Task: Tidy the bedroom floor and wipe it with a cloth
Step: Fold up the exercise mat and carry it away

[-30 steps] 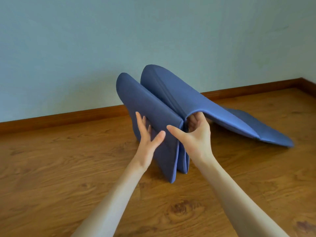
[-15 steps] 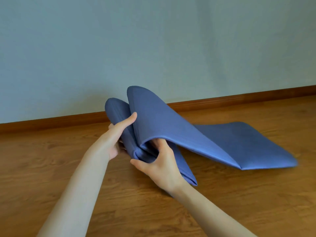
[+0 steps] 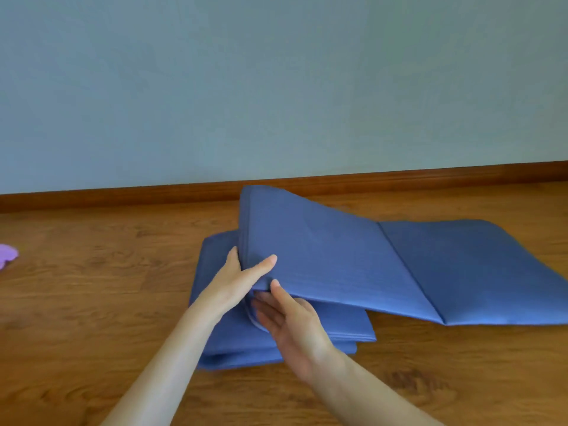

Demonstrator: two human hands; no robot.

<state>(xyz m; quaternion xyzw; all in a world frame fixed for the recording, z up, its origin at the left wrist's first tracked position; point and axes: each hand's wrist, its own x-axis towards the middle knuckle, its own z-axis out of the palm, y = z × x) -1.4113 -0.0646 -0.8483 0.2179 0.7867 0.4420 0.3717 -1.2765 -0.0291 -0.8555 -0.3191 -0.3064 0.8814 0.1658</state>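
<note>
A blue folding mat (image 3: 332, 259) lies on the wooden floor (image 3: 92, 302) near the wall. Its left panels are stacked flat, one panel slopes up over them, and the last panel lies flat to the right. My left hand (image 3: 236, 281) grips the raised fold at its left edge, thumb on top. My right hand (image 3: 285, 318) reaches under that raised panel, palm over the stacked panels, thumb against the panel's front edge. Its fingertips are hidden under the panel.
A purple cloth (image 3: 6, 255) shows at the far left edge on the floor. A brown skirting board (image 3: 123, 195) runs along the pale blue wall (image 3: 276, 87) behind the mat. Bare floor lies in front and to the left.
The mat has gone from standing on edge to lying down, its left panels now stacked flat. Both hands came down with it. The purple cloth has come into view at left.
</note>
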